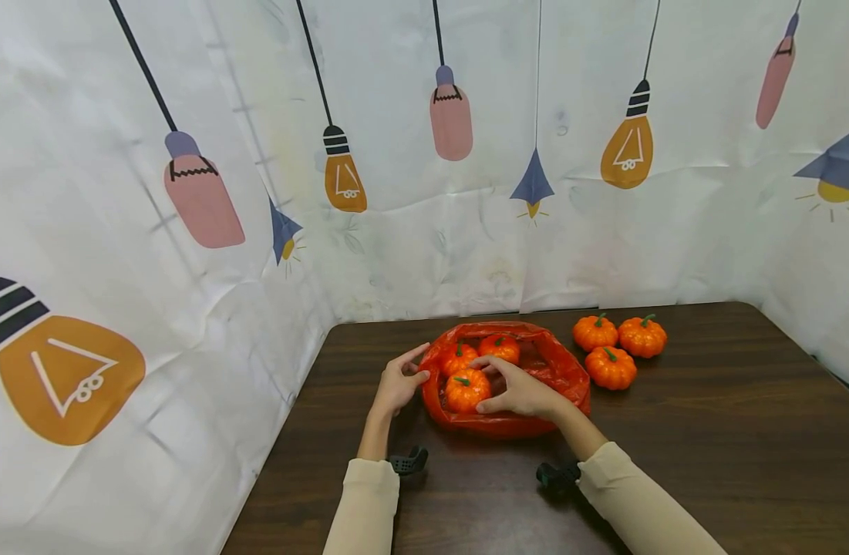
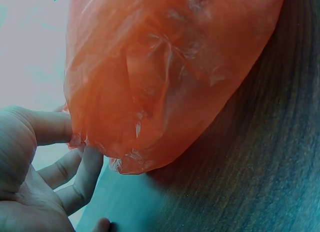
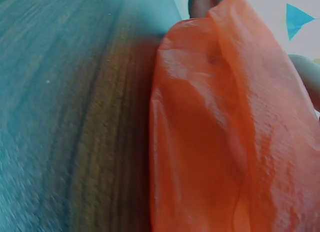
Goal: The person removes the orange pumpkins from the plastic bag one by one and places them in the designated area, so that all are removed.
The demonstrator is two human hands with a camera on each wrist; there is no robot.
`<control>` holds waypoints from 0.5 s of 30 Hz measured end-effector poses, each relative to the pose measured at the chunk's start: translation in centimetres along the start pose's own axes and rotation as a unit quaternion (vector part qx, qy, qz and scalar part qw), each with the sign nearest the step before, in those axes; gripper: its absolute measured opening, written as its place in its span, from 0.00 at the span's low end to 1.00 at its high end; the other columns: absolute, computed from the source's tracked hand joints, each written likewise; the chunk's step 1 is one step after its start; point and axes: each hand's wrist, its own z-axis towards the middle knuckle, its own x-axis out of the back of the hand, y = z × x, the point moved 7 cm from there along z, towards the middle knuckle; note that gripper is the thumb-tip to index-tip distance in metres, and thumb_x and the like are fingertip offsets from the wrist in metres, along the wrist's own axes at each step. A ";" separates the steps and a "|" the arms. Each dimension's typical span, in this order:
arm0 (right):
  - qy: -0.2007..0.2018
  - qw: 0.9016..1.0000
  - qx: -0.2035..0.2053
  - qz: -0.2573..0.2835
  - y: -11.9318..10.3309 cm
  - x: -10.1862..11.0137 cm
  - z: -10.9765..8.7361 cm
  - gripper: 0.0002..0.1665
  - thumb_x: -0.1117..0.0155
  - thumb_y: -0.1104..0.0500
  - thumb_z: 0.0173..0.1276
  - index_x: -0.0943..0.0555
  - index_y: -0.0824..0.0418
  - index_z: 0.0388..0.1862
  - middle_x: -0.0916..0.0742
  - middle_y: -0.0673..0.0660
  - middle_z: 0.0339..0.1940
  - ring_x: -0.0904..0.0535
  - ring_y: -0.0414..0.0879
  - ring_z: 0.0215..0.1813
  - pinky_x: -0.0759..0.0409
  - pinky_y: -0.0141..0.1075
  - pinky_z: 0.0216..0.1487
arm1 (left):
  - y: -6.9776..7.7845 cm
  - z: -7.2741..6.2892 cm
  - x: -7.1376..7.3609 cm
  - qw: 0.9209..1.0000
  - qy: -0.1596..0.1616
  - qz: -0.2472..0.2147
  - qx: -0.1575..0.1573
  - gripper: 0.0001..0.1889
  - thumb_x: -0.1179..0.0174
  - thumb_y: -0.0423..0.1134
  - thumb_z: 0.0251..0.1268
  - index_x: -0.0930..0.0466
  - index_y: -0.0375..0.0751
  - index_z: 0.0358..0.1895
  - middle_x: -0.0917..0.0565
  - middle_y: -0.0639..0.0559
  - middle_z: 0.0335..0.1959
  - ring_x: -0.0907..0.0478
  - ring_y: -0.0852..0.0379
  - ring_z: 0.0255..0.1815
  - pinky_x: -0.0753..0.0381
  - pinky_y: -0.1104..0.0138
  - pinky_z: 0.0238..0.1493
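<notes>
A red plastic bag (image 1: 566,370) lies with its mouth spread wide on the table, its rim rolled outward. Inside it sit three small orange pumpkins with green stems: the front one (image 1: 466,393), one behind it (image 1: 457,358) and one at the back (image 1: 500,348). My left hand (image 1: 399,381) pinches the bag's left edge between thumb and fingers, as the left wrist view also shows at the bag's crumpled rim (image 2: 135,159). Over the bag's mouth, my right hand (image 1: 521,389) curls thumb and fingers round the front pumpkin's right side. The bag's wall (image 3: 200,132) mostly hides that hand in the right wrist view.
Three more pumpkins stand right of the bag: one at the back (image 1: 594,332), one farther right (image 1: 642,337) and one in front (image 1: 610,368). The dark wooden table (image 1: 729,447) meets a white cloth backdrop (image 1: 410,262) printed with lamps behind and at the left.
</notes>
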 end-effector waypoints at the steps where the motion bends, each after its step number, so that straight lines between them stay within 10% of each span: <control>1: 0.000 1.000 0.001 0.003 0.0 0.2 -0.1 0.40 0.22 0.51 0.62 0.30 0.48 0.71 0.26 0.62 0.69 0.26 0.58 0.66 0.25 0.56 0.66 | 0.0 0.0 0.0 1.000 0.000 0.000 0.000 0.28 0.35 0.32 0.69 0.20 0.62 0.68 0.21 0.45 0.37 0.32 0.56 0.25 0.33 0.68 0.25; 15: 0.043 0.999 0.013 -0.003 -0.6 3.2 -2.1 0.43 0.23 0.49 0.63 0.32 0.47 0.73 0.26 0.64 0.70 0.23 0.59 0.64 0.22 0.53 0.64 | 0.2 -0.1 0.1 1.000 0.001 0.000 -0.003 0.28 0.35 0.32 0.69 0.21 0.61 0.68 0.21 0.44 0.37 0.31 0.57 0.24 0.32 0.68 0.24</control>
